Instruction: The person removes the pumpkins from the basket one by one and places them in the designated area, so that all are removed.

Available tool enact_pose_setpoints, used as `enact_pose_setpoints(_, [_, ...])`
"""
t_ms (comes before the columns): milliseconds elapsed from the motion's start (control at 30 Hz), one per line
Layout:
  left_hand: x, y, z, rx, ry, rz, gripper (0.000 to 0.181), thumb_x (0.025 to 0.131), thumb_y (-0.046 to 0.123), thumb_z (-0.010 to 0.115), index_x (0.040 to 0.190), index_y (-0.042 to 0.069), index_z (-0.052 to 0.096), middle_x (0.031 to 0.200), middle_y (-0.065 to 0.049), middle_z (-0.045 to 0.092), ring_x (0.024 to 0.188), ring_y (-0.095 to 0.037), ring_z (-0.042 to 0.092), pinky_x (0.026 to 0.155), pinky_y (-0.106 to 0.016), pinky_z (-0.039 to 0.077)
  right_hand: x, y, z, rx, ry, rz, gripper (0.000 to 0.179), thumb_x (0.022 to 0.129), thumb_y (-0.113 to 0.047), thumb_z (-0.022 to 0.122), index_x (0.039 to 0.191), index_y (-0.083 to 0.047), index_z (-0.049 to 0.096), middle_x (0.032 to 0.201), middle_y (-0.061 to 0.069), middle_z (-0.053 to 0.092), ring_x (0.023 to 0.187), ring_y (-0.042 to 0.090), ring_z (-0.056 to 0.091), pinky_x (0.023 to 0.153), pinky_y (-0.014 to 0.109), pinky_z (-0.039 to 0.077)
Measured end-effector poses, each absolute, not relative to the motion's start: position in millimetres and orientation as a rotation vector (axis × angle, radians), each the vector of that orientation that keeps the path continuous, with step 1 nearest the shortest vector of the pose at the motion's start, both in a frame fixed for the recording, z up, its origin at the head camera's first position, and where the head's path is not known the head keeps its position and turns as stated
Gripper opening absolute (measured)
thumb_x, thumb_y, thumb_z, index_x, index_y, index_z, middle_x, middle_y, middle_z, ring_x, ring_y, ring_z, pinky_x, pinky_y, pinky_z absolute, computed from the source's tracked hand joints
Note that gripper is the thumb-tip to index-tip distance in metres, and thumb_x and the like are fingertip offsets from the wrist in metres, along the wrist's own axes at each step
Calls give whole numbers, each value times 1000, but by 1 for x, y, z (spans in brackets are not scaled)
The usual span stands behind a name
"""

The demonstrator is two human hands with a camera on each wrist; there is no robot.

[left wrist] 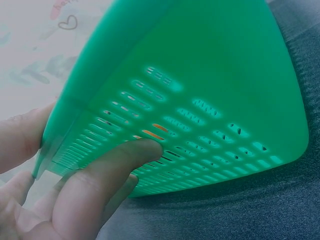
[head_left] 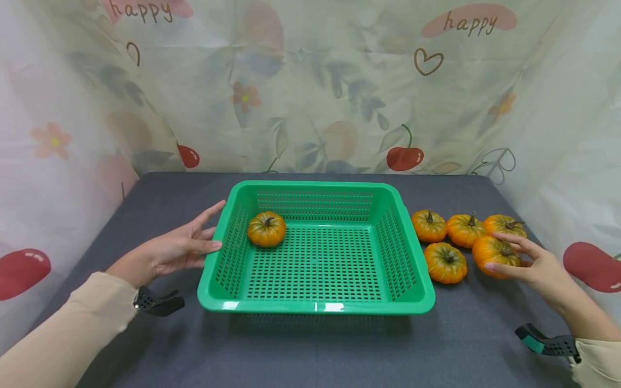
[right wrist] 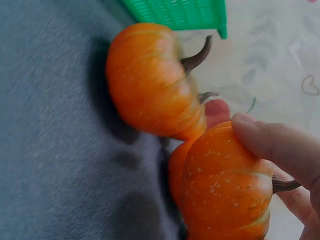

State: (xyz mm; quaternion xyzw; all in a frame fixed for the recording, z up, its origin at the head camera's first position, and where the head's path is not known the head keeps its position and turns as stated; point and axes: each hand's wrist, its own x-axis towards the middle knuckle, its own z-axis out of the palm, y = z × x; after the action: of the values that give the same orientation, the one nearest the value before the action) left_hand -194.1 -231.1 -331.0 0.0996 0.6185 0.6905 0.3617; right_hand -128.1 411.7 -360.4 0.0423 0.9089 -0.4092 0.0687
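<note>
A green slotted plastic basket point(head_left: 315, 307) stands in the middle of the dark tabletop, with one small orange pumpkin point(head_left: 267, 229) inside near its left wall. My left hand point(head_left: 179, 248) holds the basket's left rim, thumb at the top edge; in the left wrist view, fingers point(left wrist: 107, 180) rest against the slotted outer wall. Over on the right, my right hand point(head_left: 533, 264) grips another small pumpkin point(head_left: 495, 256) between thumb and fingers. The right wrist view shows that gripped pumpkin point(right wrist: 225, 190) close up, its brown stem towards the palm. Whether it touches the table is unclear.
Several more small pumpkins cluster right of the basket: one in front point(head_left: 445, 263), and a back row with one by the basket point(head_left: 429, 226), a middle one point(head_left: 466, 230) and one partly behind my right hand point(head_left: 504, 223). A printed cloth point(head_left: 310, 108) hangs behind the table point(head_left: 315, 355).
</note>
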Motion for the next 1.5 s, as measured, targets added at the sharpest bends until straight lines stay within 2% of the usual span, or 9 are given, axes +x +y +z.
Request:
enact_pose_setpoints(133, [-195, -231, -332, 258, 1591, 1779, 97, 96, 0, 55, 152, 45, -11, 163, -17, -2, 117, -27, 62, 95, -51, 50, -129, 412, -365, 128, 2723, -1199, 69, 94, -34, 65, 153, -31, 29, 151, 35, 16, 129, 53, 19, 90, 68, 34])
enact_pose_setpoints(367, [-196, -232, -334, 245, 1594, 1781, 97, 96, -1, 54, 151, 46, -10, 162, -17, 0, 118, -28, 61, 95, -51, 51, -132, 413, -372, 81, 2749, -1119, 72, 92, -35, 66, 152, -17, 31, 147, 32, 29, 125, 45, 28, 97, 63, 31])
enact_pose_setpoints(500, [-196, -233, -334, 254, 1593, 1781, 97, 96, -1, 55, 152, 46, -10, 162, -17, 0, 117, -28, 61, 95, -51, 51, -134, 413, -374, 67, 2752, -1097, 72, 92, -35, 66, 150, -10, 33, 144, 33, 33, 125, 47, 29, 94, 64, 33])
enact_pose_setpoints(733, [-196, -232, -334, 271, 1584, 1779, 97, 97, 0, 54, 152, 45, -11, 162, -18, -1, 117, -29, 61, 95, -52, 51, -136, 411, -378, 63, 2720, -1096, 74, 93, -34, 65, 151, -7, 29, 147, 38, 24, 128, 58, 22, 90, 73, 32])
enact_pose_setpoints(900, [-196, -231, -334, 269, 1586, 1780, 96, 97, 1, 54, 152, 45, -11, 162, -18, -2, 117, -29, 61, 95, -52, 51, -137, 410, -376, 78, 2719, -1057, 77, 93, -36, 65, 152, -6, 25, 147, 41, 18, 130, 58, 19, 91, 75, 31])
enact_pose_setpoints(1500, [-196, -231, -336, 286, 1590, 1778, 97, 97, -1, 54, 152, 45, -11, 162, -19, -1, 118, -28, 61, 95, -54, 50, -138, 409, -376, 105, 2680, -1052, 87, 92, -37, 66, 154, -3, 15, 146, 46, 12, 130, 64, 15, 94, 78, 26])
